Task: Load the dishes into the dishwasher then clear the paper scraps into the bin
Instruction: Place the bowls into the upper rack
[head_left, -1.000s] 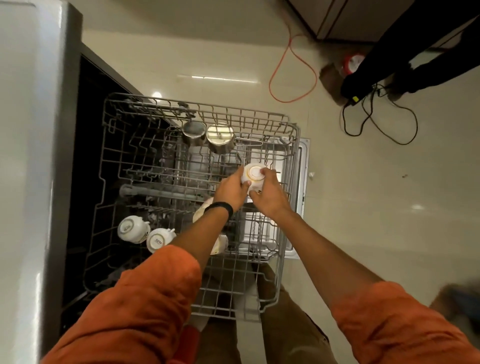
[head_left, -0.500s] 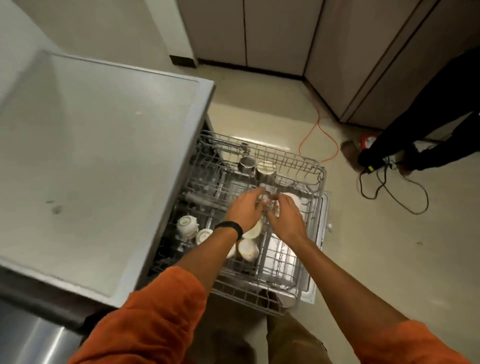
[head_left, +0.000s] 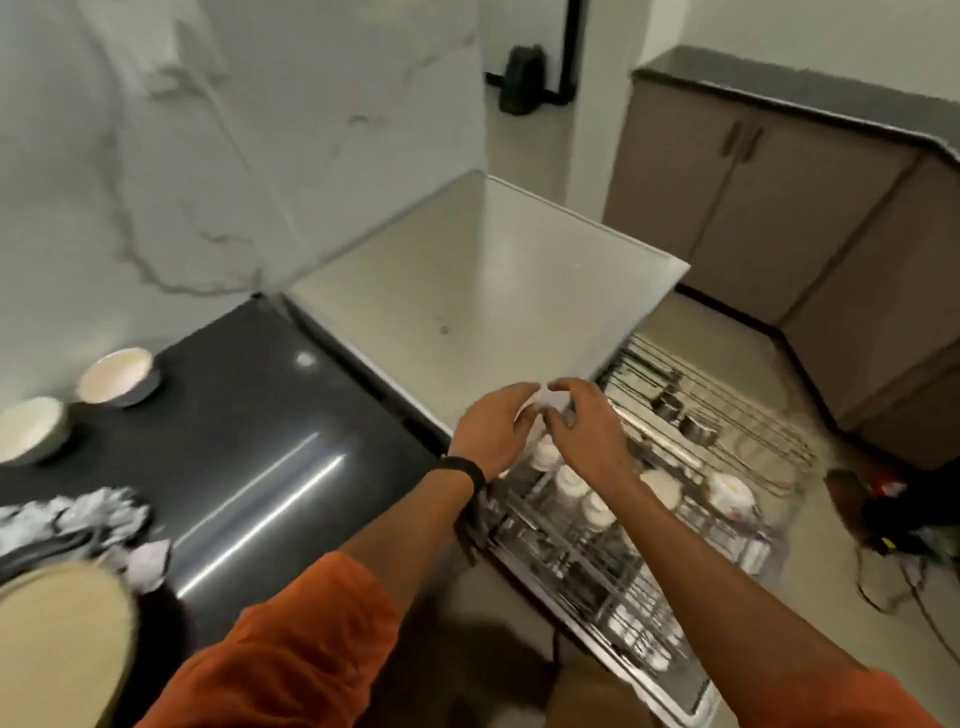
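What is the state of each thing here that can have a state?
Grey wire dishwasher rack: pulled out, partly loaded.
Two white round bowls: upright on black counter, unloaded.
Crumpled white paper scrap: on counter.
Brown cabinet doors: closed.
Left hand, right hand: together holding small white object.

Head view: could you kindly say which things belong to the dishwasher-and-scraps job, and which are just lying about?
Job: dishwasher rack, loaded cups, two counter bowls, paper scraps, small white item between left hand and right hand.
Lying about: floor cable tangle, cupboards.
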